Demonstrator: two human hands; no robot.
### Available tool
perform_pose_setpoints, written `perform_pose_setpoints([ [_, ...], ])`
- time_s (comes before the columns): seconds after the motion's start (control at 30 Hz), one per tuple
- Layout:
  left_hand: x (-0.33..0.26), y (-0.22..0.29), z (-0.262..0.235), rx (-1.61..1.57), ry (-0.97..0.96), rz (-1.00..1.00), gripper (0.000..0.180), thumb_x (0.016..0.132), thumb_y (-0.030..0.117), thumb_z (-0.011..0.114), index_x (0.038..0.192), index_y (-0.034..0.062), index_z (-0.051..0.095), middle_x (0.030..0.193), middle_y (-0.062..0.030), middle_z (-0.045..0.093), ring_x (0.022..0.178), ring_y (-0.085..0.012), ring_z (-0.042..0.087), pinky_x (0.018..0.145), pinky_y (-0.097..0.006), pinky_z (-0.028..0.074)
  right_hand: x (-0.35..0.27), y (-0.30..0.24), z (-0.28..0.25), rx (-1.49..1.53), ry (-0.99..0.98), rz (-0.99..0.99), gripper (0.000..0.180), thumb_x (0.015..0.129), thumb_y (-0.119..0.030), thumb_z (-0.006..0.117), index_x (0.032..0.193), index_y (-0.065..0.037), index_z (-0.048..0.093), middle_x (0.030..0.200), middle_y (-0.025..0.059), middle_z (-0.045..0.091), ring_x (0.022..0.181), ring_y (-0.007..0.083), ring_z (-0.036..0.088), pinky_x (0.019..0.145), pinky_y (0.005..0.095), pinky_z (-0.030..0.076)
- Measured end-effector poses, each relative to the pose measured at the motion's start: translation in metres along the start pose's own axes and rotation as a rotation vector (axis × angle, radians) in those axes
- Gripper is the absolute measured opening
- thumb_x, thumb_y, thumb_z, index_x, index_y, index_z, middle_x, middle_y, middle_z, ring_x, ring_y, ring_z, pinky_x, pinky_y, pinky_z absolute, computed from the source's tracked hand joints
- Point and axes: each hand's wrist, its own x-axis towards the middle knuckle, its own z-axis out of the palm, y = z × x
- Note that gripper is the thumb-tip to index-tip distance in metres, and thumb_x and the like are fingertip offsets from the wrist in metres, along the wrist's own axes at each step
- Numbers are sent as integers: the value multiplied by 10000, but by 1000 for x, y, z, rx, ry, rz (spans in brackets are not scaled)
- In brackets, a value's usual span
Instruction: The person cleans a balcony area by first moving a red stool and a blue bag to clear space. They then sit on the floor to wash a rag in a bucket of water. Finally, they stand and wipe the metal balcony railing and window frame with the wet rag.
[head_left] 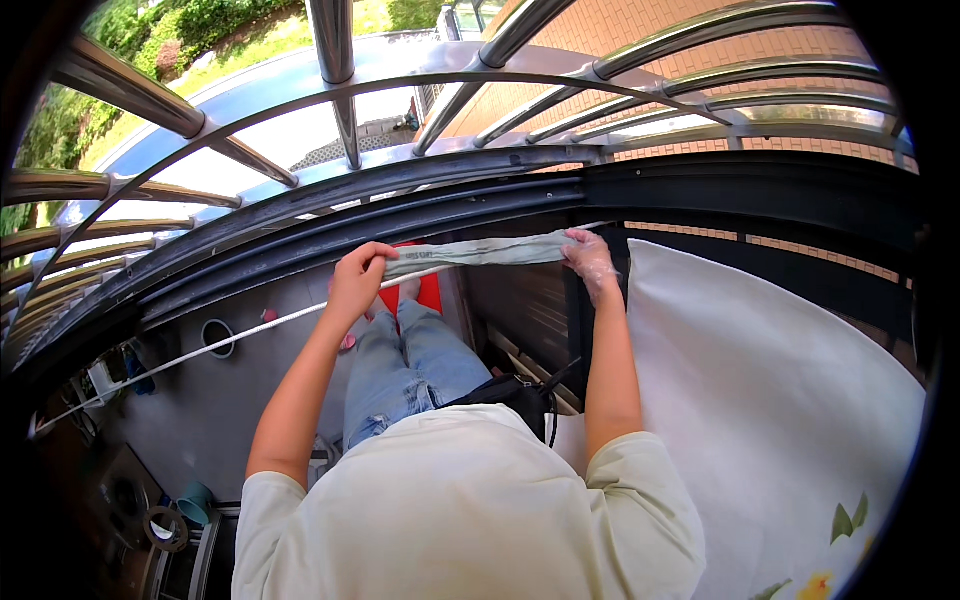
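Observation:
A long, narrow strip of pale grey-green cloth [480,252] with small dark print is stretched between my two hands, just in front of the window frame. My left hand [355,285] pinches its left end between thumb and fingers. At the other end, my right hand [594,264] is closed on the cloth and seems covered by a thin clear plastic glove. A white cord [230,340] slants up from the lower left, passes by my left hand and runs close along the cloth's lower edge. Whether the cloth touches the cord I cannot tell.
A dark window frame [400,205] and shiny metal bars [340,110] curve ahead, with paving and greenery outside below. My feet are on a red stool [428,292]. A white flowered sheet [760,400] hangs at the right. A teal bucket [195,502] stands lower left.

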Motion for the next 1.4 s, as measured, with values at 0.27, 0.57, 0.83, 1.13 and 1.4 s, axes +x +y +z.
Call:
perform_pose_setpoints([
  [0.27, 23, 3, 1, 110, 62, -43, 209, 777, 100, 490, 878, 21, 655, 605, -42, 540, 552, -80, 472, 533, -239, 392, 29, -15, 2, -598, 281, -423, 173, 782, -141, 613, 914, -29, 605, 920, 148, 597, 855, 318, 575, 782, 386, 458],
  [0.57, 44, 5, 15, 274, 109, 122, 254, 763, 145, 570, 1007, 77, 583, 690, -139, 570, 599, -260, 565, 585, -321, 450, 64, -57, -7, -956, 154, -519, 129, 781, -83, 556, 900, -52, 597, 930, 168, 598, 916, 345, 567, 800, 408, 458],
  [0.83, 55, 14, 39, 623, 105, 177, 194, 753, 179, 541, 900, 72, 610, 821, -131, 619, 797, -305, 598, 688, -397, 470, 83, -78, 6, -1243, 144, -91, 235, 830, -91, 504, 1031, -24, 605, 1069, 213, 593, 1020, 342, 573, 832, 399, 493],
  [1.13, 56, 20, 65, 1051, 200, 555, 199, 695, 71, 555, 893, 57, 569, 847, -99, 509, 853, -265, 504, 716, -352, 394, 91, -36, 15, -1443, 352, -688, 113, 769, -43, 513, 743, -43, 623, 846, 134, 611, 787, 303, 617, 686, 391, 528],
  [1.4, 59, -3, 141, 1121, 17, 879, 449, 740, 87, 521, 1174, -22, 473, 1184, -156, 464, 1137, -286, 411, 964, -373, 318, 62, -23, 7, -1369, 94, -721, 129, 722, -13, 498, 801, -27, 600, 867, 165, 595, 902, 328, 560, 830, 396, 462],
])
